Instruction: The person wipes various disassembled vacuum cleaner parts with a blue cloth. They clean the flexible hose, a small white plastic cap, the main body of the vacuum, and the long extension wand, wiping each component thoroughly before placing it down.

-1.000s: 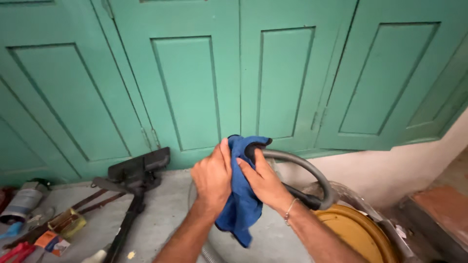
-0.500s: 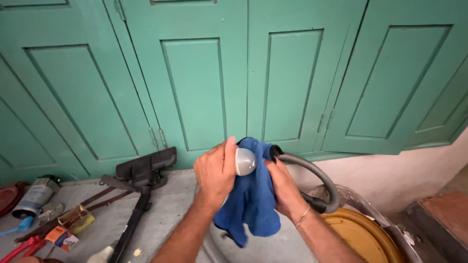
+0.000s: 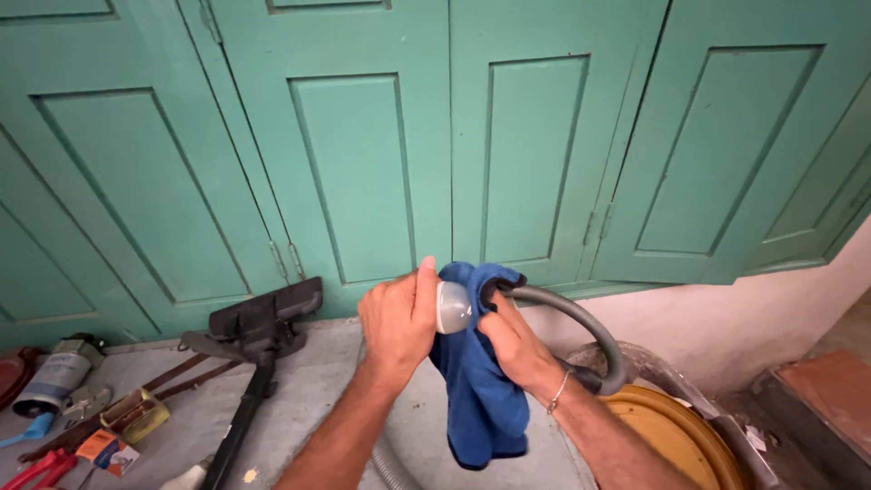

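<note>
1. Hidden: the base of the white bulb (image 3: 453, 307) is covered by the left hand (image 3: 396, 325); only its rounded dome shows. Whether it has a screw cap cannot be told.
2. Hidden: the blue cloth (image 3: 479, 381) covers part of the right hand (image 3: 510, 340) and the end of the grey hose (image 3: 581, 322); its lower fold is partly lost against the floor.
3. Cut off: the yellow drum lid (image 3: 667, 436), lower right of the bulb, runs out of the bottom edge; both forearms do likewise.
4. Left hand: fingers curled around the bulb, thumb up along its side, gripping it.
5. Right hand: closed on the cloth, pinching it just right of the bulb, the cloth touching the dome.
6. Location: the bulb sits between the two hands, in front of the green panelled doors (image 3: 354, 172).
7. Orientation: the dome points right, towards the cloth; the long axis runs roughly level, left to right.
8. Left of the bulb, well apart: a black floor nozzle (image 3: 259, 319) on its tube, and small tools and tins (image 3: 91, 413) on the concrete.
</note>
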